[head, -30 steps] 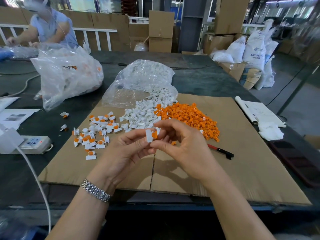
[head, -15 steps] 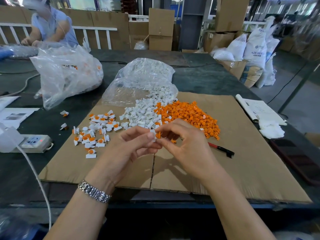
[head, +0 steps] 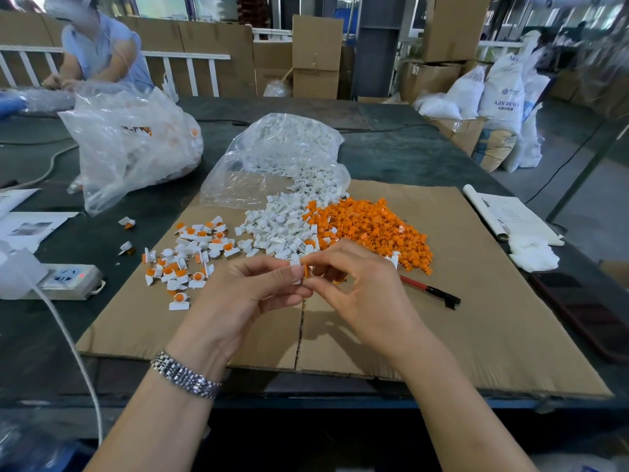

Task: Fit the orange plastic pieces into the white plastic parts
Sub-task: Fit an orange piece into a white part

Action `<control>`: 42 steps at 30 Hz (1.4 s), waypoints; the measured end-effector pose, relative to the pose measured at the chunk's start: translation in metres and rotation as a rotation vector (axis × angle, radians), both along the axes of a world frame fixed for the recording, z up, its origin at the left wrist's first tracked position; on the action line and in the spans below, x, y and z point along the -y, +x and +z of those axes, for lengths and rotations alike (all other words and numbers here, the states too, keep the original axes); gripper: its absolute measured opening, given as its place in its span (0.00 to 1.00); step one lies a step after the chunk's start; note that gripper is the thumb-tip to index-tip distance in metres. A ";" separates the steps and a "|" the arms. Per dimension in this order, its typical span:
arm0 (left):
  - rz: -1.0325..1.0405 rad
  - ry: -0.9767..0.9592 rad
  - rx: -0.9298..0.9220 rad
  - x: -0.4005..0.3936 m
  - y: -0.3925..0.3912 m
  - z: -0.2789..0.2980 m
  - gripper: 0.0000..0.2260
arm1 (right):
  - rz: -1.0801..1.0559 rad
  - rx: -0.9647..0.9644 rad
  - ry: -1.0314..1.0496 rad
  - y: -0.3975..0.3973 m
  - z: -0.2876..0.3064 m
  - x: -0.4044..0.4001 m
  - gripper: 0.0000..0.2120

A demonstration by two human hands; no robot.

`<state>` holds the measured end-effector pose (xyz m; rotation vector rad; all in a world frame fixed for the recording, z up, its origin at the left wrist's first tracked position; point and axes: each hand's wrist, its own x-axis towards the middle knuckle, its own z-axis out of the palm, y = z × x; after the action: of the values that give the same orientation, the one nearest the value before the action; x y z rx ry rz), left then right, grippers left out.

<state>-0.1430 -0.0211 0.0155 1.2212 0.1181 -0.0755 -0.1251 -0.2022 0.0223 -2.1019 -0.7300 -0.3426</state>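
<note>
A white part [head: 296,264] is pinched in the left hand [head: 238,301] and an orange piece [head: 306,269] in the right hand [head: 367,298], fingers curled round each, the two held touching just above the cardboard sheet [head: 476,318] on the desk. Approx. two dozen finished assemblies [head: 185,257] are laid to the left; far larger heaps of loose white parts [head: 279,226] and orange pieces [head: 371,226] are left, so work is judged early. A clear bag [head: 272,155] spills white parts; another bag [head: 129,144] holds mixed pcs, contents unclear.
</note>
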 end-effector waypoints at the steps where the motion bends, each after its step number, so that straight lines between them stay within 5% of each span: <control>1: 0.008 -0.017 -0.011 0.001 0.001 0.000 0.10 | 0.009 -0.062 0.039 0.002 0.000 0.004 0.13; 3: 0.045 -0.056 -0.047 0.000 0.002 -0.002 0.07 | -0.074 -0.154 0.013 0.010 -0.001 0.016 0.17; 8: 0.111 -0.079 -0.089 -0.004 0.007 -0.007 0.07 | -0.636 -0.319 -0.706 0.037 -0.020 0.057 0.28; 11: 0.117 -0.066 -0.097 -0.004 0.009 -0.010 0.12 | -0.615 -0.417 -0.819 0.044 -0.029 0.065 0.28; 16: 0.101 -0.054 -0.110 -0.005 0.010 -0.012 0.13 | -0.599 -0.298 -0.890 0.044 -0.031 0.060 0.19; 22: 0.135 -0.057 -0.095 -0.008 0.015 -0.011 0.05 | -0.585 -0.334 -0.635 0.045 -0.015 0.055 0.15; 28: 0.176 -0.085 -0.041 -0.008 0.019 -0.008 0.08 | -0.102 -0.789 -0.177 0.029 0.024 0.032 0.08; 34: 0.203 -0.070 0.001 -0.013 0.018 -0.002 0.19 | 0.071 -0.836 -0.208 0.015 0.032 0.005 0.12; 42: 0.237 -0.003 0.021 -0.012 0.020 -0.005 0.04 | 0.122 -0.780 -0.258 0.008 0.029 -0.008 0.09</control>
<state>-0.1227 -0.0089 0.0107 1.1966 0.2436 0.1431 -0.1174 -0.1942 0.0512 -2.1676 -0.4333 0.6445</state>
